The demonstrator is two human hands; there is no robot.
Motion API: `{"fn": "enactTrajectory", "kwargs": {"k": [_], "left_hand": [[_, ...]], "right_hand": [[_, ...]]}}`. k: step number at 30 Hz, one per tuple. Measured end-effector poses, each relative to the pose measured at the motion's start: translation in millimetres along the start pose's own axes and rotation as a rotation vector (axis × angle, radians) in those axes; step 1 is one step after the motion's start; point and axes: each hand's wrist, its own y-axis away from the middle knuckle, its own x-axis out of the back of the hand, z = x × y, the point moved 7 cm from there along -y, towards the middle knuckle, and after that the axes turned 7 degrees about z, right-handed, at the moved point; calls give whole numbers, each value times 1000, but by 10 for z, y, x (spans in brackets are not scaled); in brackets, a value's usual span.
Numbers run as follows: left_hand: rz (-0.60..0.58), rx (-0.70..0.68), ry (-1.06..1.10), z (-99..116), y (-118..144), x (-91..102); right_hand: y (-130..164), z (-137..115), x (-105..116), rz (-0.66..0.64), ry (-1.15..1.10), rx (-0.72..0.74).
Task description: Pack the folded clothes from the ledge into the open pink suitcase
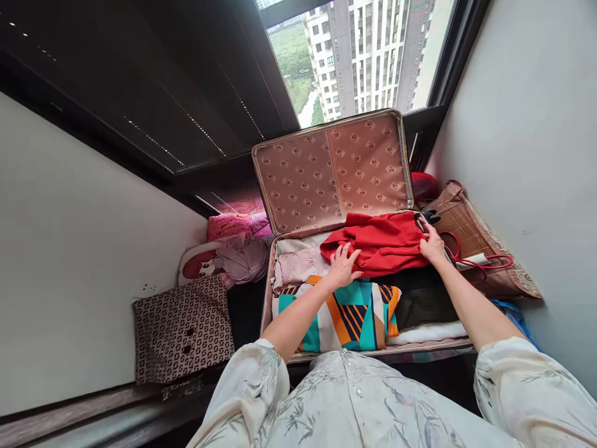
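red garment (377, 242) lies under both flat hands, left (344, 266) fingers spread, right (433, 244) at its edge.

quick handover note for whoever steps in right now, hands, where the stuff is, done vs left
Left hand: open, flat on the near edge of the red garment.
Right hand: on the garment's right end; grip unclear.
Suitcase: open on the window ledge, lid upright against the window.
Done: pale pink cloth, striped teal-orange fabric, black item and white fold already inside.
Left: red garment lies on top, bunched, not flattened; lid not shut.
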Motion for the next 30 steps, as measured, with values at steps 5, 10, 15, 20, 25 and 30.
{"fn": "enactTrajectory", "kwargs": {"k": [5,10,15,20,25,30], "left_hand": [[76,-57,-72,74,-390,162],[-155,-74,-113,-7,-705,-39],[-281,58,-46,-222,-446,-441],[-151,-61,-41,-50,-685,-188],[-24,-187,24,66,-1114,-17],[-298,146,29,-307,-956,-503]], "right_hand": [[226,-667,2,89,408,358],[403,-693,-453,-167,542,410],[563,-299,-766,-355,450,388],[562,-232,-788,-317,386,395],[560,-212,-798,-314,416,421],[567,-265,-763,-293,439,433]]}}
